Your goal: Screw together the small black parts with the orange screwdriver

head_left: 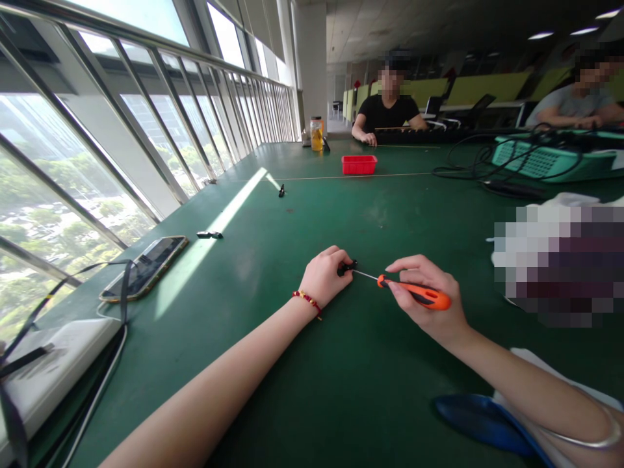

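My left hand (324, 276) rests on the green table (341, 364), its fingers pinched round a small black part (347, 266). A red bead bracelet (307, 300) circles that wrist. My right hand (425, 300) grips an orange-handled screwdriver (419, 294). Its thin metal shaft points left, and the tip meets the black part. Both hands sit close together near the middle of the table.
A phone (146, 265) lies at the left by the window rail, with straps and a white box (53, 364) nearer. Small black pieces (209, 234) (281, 190) lie further out. A red tray (359, 164), a jar (316, 134), cables and two seated people are at the far end.
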The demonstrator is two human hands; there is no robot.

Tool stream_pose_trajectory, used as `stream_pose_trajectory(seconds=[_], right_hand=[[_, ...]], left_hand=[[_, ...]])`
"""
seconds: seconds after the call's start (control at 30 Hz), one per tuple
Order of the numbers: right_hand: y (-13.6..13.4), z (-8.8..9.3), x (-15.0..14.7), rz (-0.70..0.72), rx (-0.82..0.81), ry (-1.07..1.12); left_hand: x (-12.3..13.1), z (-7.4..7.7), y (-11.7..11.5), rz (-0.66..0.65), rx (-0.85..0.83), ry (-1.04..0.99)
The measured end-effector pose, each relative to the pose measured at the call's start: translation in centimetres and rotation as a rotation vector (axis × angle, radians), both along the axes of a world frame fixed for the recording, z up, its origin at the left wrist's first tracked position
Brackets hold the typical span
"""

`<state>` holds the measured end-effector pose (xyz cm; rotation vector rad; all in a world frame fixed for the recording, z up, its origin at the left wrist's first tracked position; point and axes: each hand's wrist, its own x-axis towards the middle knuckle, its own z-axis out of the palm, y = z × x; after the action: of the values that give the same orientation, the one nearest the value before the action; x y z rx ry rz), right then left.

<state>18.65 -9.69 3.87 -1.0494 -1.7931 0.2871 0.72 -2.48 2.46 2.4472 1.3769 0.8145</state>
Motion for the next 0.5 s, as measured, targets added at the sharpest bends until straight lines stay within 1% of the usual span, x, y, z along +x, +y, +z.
stream_pose_trajectory(seconds=[0.07, 0.17, 0.23, 0.3, 0.4, 0.5], right_hand=[[0.09, -0.11, 0.00, 0.000, 0.040, 0.030], [0.54, -0.34, 0.03, 0.012, 0.113, 0.140], [0.67, -0.33, 0.02, 0.017, 0.124, 0.173], [0.48, -0.14, -0.01, 0.013, 0.101, 0.121], [-0.06, 0.18, -0.11, 0.024, 0.067, -0.011], [-0.12, 0.08, -0.14, 0.019, 0.072, 0.001]], left_hand=[[0.02, -0.01, 0.00, 0.001, -0.001, 0.004], [0.03, 0.04, 0.01, 0.005, 0.002, 0.011], [0.01, 0.06, 0.01, 0.006, 0.002, 0.012], [0.00, 0.08, 0.01, 0.004, -0.002, 0.011], [0.01, 0.11, -0.04, 0.001, -0.004, 0.008], [0.07, 0.20, -0.11, 0.003, -0.008, 0.004]])
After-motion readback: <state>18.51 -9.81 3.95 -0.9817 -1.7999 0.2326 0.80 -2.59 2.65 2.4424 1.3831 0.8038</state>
